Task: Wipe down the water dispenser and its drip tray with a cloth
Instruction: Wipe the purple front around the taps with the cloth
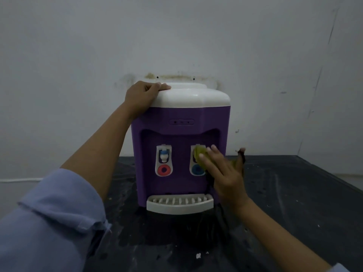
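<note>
One purple dispenser point(180, 116) with a white top stands on a dark table point(294, 193), its back near the wall. The left hand point(141, 97) grips the dispenser's top left corner, fingers curled over the white edge. In the dispenser's front recess sit two taps: the left tap point(164, 160) with a red ring, the right tap point(196, 169) with a blue one. One yellow-green cloth point(200, 152) is pressed onto the right tap by the right hand point(224, 173) – its fingers look fairly straight and the thumb splayed, though blur makes that uncertain. One white drip tray point(179, 208) juts from the dispenser's base, below the taps – neither hand nor cloth touches it
</note>
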